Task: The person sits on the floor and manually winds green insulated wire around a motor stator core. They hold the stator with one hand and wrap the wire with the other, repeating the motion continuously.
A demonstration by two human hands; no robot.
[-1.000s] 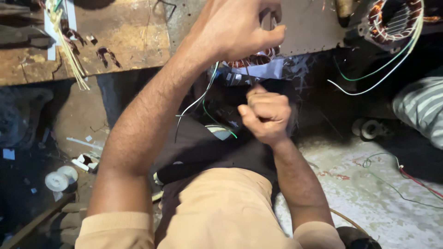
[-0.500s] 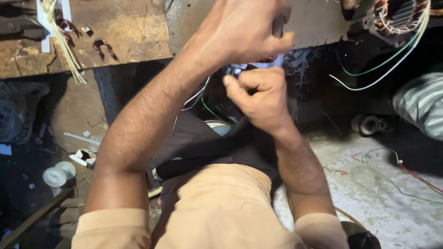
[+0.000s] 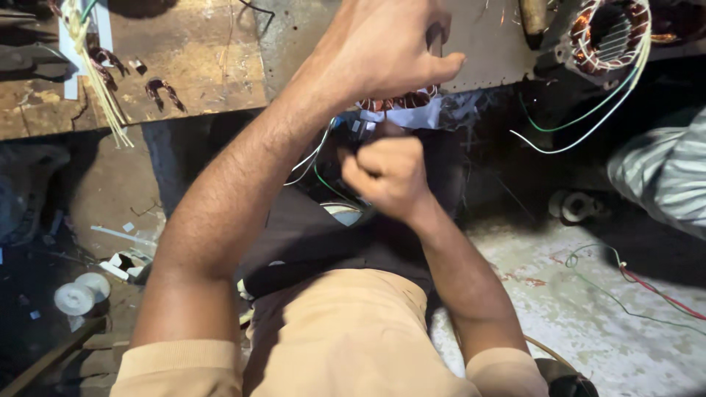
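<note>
A worn wooden bench [image 3: 184, 66] is running across the top of the view, its near edge lying just above the person's arms, and a grey metal sheet [image 3: 485, 51] is covering its right part. Below it, a pale concrete floor [image 3: 588, 309] is spreading toward the lower right, with red and green wires [image 3: 625, 283] trailing over it. At the right edge, striped cloth [image 3: 662, 176] is showing – whether it is a garment on another person cannot be told. The left hand [image 3: 382, 51] is reaching up over the bench's near edge, fingers curled down and gripping a dark handle [image 3: 435, 40] of which only a short piece is showing. The right hand [image 3: 390, 176] is hanging just below that edge, closed into a fist; what it is clamping is hidden, though thin white and green wires [image 3: 316, 158] are running from beside it toward the left forearm. Between the two hands, at the bench's edge, a copper-wound coil [image 3: 401, 99] is sitting on white paper [image 3: 412, 117] – the left hand is partly covering it. At the bench's far right corner, a second copper-wound stator [image 3: 607, 33] is lying with white and green leads [image 3: 588, 117] drooping off the edge. Near the left end, pale yellow strips [image 3: 99, 88] are hanging over the edge. On the dark floor at lower left, two white spools [image 3: 81, 294] are lying side by side.
</note>
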